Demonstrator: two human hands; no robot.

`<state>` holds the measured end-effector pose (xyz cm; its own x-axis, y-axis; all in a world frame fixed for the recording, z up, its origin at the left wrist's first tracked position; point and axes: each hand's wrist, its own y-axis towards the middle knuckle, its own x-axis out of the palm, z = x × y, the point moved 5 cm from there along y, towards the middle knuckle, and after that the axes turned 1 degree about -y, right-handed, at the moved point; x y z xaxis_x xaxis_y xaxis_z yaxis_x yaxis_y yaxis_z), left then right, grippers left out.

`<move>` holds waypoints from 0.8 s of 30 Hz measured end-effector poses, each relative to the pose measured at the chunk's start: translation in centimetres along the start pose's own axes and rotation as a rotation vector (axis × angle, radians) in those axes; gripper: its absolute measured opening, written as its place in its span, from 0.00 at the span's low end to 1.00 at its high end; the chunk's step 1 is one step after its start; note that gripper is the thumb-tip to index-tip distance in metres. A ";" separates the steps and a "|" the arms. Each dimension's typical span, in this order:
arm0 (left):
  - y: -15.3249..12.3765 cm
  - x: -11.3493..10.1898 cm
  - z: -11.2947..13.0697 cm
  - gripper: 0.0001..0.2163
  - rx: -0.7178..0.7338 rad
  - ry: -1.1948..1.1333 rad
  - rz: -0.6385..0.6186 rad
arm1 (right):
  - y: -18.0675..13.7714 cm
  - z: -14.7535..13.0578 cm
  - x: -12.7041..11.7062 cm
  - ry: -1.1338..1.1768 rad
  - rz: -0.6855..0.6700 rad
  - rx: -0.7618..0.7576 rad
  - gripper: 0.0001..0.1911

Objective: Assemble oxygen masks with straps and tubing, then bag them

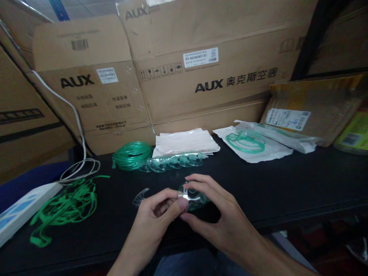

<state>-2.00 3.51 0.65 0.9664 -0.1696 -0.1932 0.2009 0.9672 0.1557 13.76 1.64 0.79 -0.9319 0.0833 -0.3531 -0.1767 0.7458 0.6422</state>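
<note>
Both hands hold a clear, green-tinted oxygen mask over the front of the black table. My left hand pinches its edge between thumb and fingers, beside a small white or metallic nose strip. Curled around the other side is my right hand, its fingertips at the top of the strip and its thumb below. A clear curved plastic piece lies just left of my left hand. Behind the hands sits a row of several clear masks, next to a coil of green tubing.
Green elastic cord lies tangled at left by a white power strip. White pouches are stacked at the back. A packaged mask with green tubing lies right of them. Large cardboard boxes wall off the rear.
</note>
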 end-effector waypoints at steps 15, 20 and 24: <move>-0.2 -0.5 -0.2 0.12 0.171 0.073 -0.048 | 0.2 1.0 0.2 0.210 -0.045 0.086 0.12; -0.6 -1.1 0.4 0.13 0.182 0.067 0.133 | 0.7 1.0 0.0 0.330 -0.075 0.175 0.15; -0.7 -1.1 0.0 0.06 0.229 0.099 0.190 | 0.9 0.9 -0.2 0.442 -0.090 0.189 0.15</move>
<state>-3.16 3.00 0.76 0.9721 0.0403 -0.2310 0.0597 0.9100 0.4102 14.04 2.89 0.84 -0.9680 -0.2453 -0.0531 -0.2407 0.8474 0.4732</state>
